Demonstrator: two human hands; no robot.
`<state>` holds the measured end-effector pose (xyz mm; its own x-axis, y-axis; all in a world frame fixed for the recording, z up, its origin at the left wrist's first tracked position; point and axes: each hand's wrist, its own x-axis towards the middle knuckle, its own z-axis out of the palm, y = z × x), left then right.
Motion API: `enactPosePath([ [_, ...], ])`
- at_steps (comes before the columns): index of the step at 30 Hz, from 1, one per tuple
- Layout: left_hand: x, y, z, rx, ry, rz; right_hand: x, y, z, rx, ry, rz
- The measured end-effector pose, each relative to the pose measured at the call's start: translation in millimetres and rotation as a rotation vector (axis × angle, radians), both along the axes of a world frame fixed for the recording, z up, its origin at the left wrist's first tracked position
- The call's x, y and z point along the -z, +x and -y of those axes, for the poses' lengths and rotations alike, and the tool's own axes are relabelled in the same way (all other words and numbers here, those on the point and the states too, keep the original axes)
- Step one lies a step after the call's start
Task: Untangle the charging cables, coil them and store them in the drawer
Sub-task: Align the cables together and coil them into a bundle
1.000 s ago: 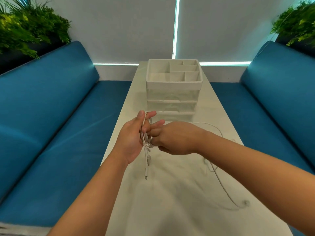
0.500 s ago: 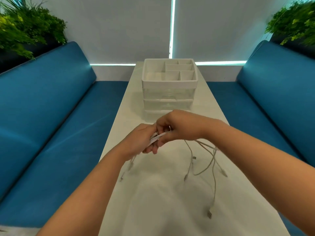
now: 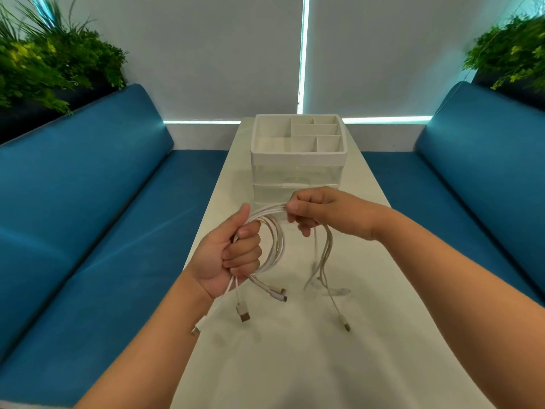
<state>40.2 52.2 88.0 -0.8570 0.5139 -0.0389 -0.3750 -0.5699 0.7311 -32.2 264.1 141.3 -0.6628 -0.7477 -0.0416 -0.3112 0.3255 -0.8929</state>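
A bundle of white charging cables [image 3: 272,240] hangs in the air above the white table [image 3: 295,349], held between both hands. My left hand [image 3: 233,255] grips the bundle in a fist, and a loop curves out from it to the right. My right hand [image 3: 321,214] pinches the same strands a little higher and further back. Several plug ends dangle below both hands, some blurred. The white organiser with clear drawers [image 3: 296,169] stands just behind my hands, its drawers looking closed.
Blue sofas run along both sides of the narrow table, the left sofa [image 3: 88,216] and the right sofa [image 3: 477,172]. Green plants [image 3: 50,60] stand behind the sofa backs in both corners. The organiser's top tray has several compartments with nothing in them.
My hands have drawn apart and risen, stretching the cables between them. A loop has formed beside my left fist, and the loose ends that trailed on the table now hang free.
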Motion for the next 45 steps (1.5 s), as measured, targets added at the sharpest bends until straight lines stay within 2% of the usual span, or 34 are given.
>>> enactPosePath([
  [3,9,-1,-1,0.032,0.211,-0.027,11,-2,7,0.061,-0.098,0.020],
  [6,14,-3,-9,0.045,0.375,-0.044,32,4,27,0.285,-0.124,-0.106],
  [8,16,-4,-12,0.017,0.424,-0.049,43,7,35,0.397,-0.051,-0.251],
  [10,17,-3,-12,-0.004,0.449,-0.051,49,8,35,0.419,0.071,-0.312],
  [12,17,-2,-10,-0.057,0.453,-0.032,53,8,31,0.348,0.051,-0.221],
  [15,15,1,-7,-0.139,0.456,-0.013,62,9,27,0.225,-0.138,0.026],
  [17,14,3,-6,-0.159,0.466,-0.008,66,12,25,0.192,-0.162,0.095],
  [23,17,8,3,-0.167,0.476,-0.008,72,18,18,0.219,-0.191,0.099],
  [28,17,14,-2,-0.385,0.410,-0.007,79,25,22,0.318,-0.156,0.105],
  [32,17,11,3,-0.463,0.333,0.043,86,30,27,0.317,0.137,-0.223],
  [36,14,8,6,-0.497,0.320,0.107,91,32,25,0.239,0.321,-0.337],
  [40,10,7,3,-0.589,0.132,0.113,80,31,28,0.105,0.572,-0.656],
  [45,11,7,-8,-0.579,-0.209,0.005,53,39,34,-0.145,0.648,-0.930],
])
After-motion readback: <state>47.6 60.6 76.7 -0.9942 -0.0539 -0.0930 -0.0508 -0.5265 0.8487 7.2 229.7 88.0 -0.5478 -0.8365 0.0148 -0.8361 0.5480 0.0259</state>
